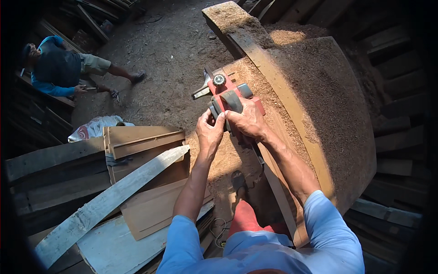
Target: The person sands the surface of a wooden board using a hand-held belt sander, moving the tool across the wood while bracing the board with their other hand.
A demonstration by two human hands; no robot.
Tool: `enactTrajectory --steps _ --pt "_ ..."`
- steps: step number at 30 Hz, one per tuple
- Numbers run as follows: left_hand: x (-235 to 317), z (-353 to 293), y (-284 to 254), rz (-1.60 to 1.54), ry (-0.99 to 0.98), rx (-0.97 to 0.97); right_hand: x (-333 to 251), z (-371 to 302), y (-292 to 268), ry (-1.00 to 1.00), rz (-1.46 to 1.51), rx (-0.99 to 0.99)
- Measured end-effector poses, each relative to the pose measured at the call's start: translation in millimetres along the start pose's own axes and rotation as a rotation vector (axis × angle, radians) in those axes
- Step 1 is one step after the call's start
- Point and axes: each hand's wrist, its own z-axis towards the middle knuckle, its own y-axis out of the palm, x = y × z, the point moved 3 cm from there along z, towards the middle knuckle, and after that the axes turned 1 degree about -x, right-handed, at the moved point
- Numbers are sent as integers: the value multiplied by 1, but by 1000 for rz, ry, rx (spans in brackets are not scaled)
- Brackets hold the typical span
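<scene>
A red and black electric hand planer (pixel 218 93), with a round black knob at its front, lies across the near-left edge of the wood-strewn workbench. My right hand (pixel 247 119) is wrapped around its dark rear handle. Beside it, my left hand (pixel 211 129) grips the dark block at the planer's left side, thumb and fingers closed on it. The two thumbs are close together. Under the planer runs a long wooden board (pixel 278 182), which stretches back toward my body. The planer's underside is hidden.
Shavings cover the workbench (pixel 342 100), where a long wooden strip (pixel 292 109) lies lengthwise. At left, stacked boards (pixel 155 201) carry a pale curved plank (pixel 105 205). Another person (pixel 64 64) sits far left near a white sack (pixel 96 128). A cord (pixel 219 228) lies by my leg.
</scene>
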Motion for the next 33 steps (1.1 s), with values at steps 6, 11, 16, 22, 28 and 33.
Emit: enactTrajectory --steps 6,11,16,22,28,33 --pt "6 115 2 5 -40 -66 -2 106 -10 -30 -182 26" --pt "-15 94 -16 -116 -55 -55 0 93 9 20 -112 -72" --pt "-16 -24 -10 -54 -23 -25 7 -22 9 0 -69 -58" --pt "-17 -231 38 -158 -215 -66 7 -229 -34 246 40 -42" --pt "4 -422 57 144 -356 -202 23 -429 -60 443 61 -116" --pt "-39 -520 71 6 -350 -142 22 -512 -70 429 86 -80"
